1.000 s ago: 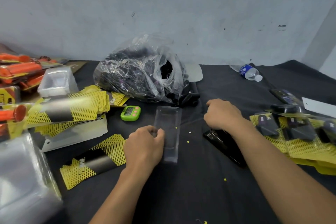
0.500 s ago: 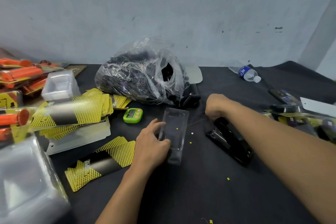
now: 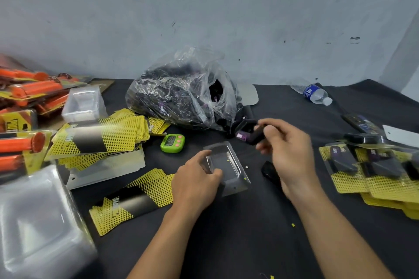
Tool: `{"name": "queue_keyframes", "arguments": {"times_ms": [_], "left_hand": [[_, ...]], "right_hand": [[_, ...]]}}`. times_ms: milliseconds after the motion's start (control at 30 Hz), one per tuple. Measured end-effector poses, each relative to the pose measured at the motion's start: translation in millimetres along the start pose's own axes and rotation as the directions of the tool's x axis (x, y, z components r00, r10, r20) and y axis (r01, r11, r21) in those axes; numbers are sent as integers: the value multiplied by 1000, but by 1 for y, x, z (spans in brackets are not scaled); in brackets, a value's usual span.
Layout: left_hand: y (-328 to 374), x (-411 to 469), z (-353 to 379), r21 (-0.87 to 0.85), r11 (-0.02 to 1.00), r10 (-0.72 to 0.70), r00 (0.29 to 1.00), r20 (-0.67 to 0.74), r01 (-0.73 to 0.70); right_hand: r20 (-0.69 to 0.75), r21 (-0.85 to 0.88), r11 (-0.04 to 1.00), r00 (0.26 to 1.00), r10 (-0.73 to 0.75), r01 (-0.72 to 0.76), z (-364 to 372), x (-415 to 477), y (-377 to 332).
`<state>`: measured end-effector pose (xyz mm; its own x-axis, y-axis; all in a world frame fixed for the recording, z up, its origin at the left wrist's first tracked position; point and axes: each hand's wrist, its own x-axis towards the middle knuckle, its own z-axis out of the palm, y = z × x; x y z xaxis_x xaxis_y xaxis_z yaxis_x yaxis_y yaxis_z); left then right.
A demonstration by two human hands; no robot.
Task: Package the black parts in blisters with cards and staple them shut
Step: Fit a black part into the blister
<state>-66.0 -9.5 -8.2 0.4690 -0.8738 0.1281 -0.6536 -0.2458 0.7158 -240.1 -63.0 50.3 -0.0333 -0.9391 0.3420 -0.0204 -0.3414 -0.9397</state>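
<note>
Far left of the clear blister (image 3: 226,167), which lies open side up at the middle of a dark surface (image 3: 226,244), sit orange packaged goods (image 3: 34,93) and a blurred stack of empty plastic shells (image 3: 34,222). Nearer the blister on that side are a heap of yellow cards (image 3: 102,136), a few loose cards (image 3: 131,199) and a green timer (image 3: 172,142). Beyond the blister stands a clear bag (image 3: 181,93) full of dark pieces. The left hand (image 3: 197,186) grips the blister's near left edge, fingers curled over its rim. Just up and right of the blister, the right hand (image 3: 288,154) pinches a black part (image 3: 249,135) with a purple label between thumb and fingertips, held above the surface. The blister looks thin, light, springy and slick, so it is probably best steadied by its flat rim; the part looks small, rigid and light, easy to hold by its sides. A black stapler (image 3: 271,173) lies just right of the blister, partly hidden by the right hand, and could crowd the lowering move. Far right of the blister lie finished packs (image 3: 374,170) on yellow cards, and beyond them a water bottle (image 3: 315,94) on its side.
</note>
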Motion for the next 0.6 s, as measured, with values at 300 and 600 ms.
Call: {"name": "queue_keyframes", "arguments": {"times_ms": [300,600], "left_hand": [[8,-12,-14,-379,886,257,963,-77,-266],[17,-14,-10,-756,639,229,973,11,-142]], "right_hand": [[144,316,887,941,306,-337,9,-40,16],[146,-17,994,983,110,-109,-5,-32,25]]}}
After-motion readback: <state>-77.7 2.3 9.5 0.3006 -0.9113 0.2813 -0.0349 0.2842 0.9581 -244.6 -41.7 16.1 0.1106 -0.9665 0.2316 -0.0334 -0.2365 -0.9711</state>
